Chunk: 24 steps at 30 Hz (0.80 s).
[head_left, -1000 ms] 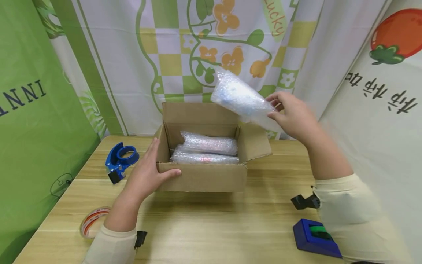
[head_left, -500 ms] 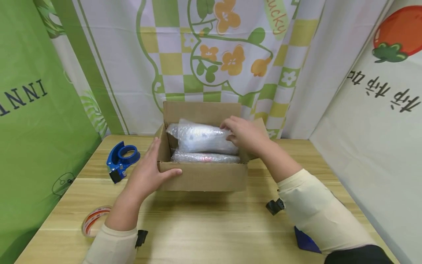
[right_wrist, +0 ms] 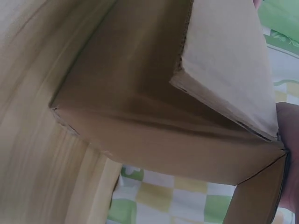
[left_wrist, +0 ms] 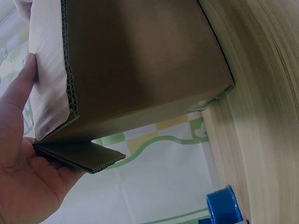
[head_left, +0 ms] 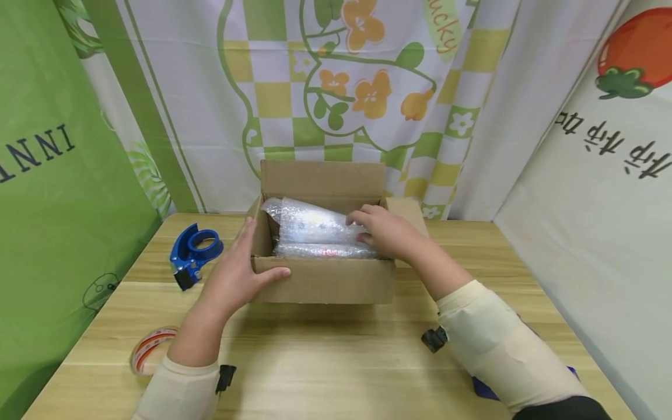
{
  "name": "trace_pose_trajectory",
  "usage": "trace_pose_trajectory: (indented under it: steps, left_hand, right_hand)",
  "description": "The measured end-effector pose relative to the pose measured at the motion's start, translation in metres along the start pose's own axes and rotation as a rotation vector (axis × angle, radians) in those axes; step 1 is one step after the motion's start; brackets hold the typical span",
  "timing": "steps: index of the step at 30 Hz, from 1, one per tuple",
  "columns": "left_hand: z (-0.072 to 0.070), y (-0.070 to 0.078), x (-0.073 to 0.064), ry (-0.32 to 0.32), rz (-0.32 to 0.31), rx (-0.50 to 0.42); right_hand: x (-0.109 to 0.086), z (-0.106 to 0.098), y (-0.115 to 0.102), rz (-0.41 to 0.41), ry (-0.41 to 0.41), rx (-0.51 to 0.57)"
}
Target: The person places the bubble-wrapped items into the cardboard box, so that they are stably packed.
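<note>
An open cardboard box point(head_left: 322, 283) stands on the table with its flaps folded out. Inside, a clear bubble-wrapped package point(head_left: 310, 224) with a whitish-blue content lies on top, tilted slightly down to the right. In front of it lies another bubble-wrapped package point(head_left: 325, 251) with small red marks. My right hand point(head_left: 385, 230) reaches over the box's right side, its fingers and thumb bent over the right end of the upper package. At the left front corner my left hand point(head_left: 236, 274) holds the box, thumb on the front flap point(left_wrist: 49, 88) and fingers by the side flap point(left_wrist: 86, 156).
A blue tape dispenser point(head_left: 194, 251) lies left of the box. Closer in, a tape roll point(head_left: 149, 350) is partly behind the left forearm. The right sleeve covers most of a dark blue object point(head_left: 484, 389). A printed curtain point(head_left: 341, 87) hangs behind the table.
My right hand has brought the bubble-wrapped package from above the right flap down into the box, and lowered it slightly further since. The left hand has stayed at the box corner.
</note>
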State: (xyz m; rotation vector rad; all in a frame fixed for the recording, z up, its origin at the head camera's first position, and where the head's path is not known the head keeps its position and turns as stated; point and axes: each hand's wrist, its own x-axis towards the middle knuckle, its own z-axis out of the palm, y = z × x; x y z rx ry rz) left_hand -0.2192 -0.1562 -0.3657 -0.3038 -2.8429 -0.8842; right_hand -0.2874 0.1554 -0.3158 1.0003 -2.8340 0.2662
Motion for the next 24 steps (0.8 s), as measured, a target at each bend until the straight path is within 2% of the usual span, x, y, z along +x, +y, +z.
trace_pose_trajectory:
  steps: [7,14,20,24]
  left_hand:
    - [0.001,-0.001,-0.002,-0.006,-0.004,-0.005]
    - [0.0,0.0,0.0,-0.017,-0.005,-0.004]
    - [-0.008,0.0,0.0,-0.068,0.006,-0.008]
    - [-0.014,0.0,-0.003,-0.036,0.035,0.021]
  right_hand:
    - [-0.003,0.006,0.001,-0.015,0.053,0.004]
    - [-0.004,0.007,0.004,0.027,0.076,0.046]
    - [-0.015,-0.01,0.005,0.067,0.177,0.135]
    - [-0.033,-0.029,0.0,0.104,0.229,0.11]
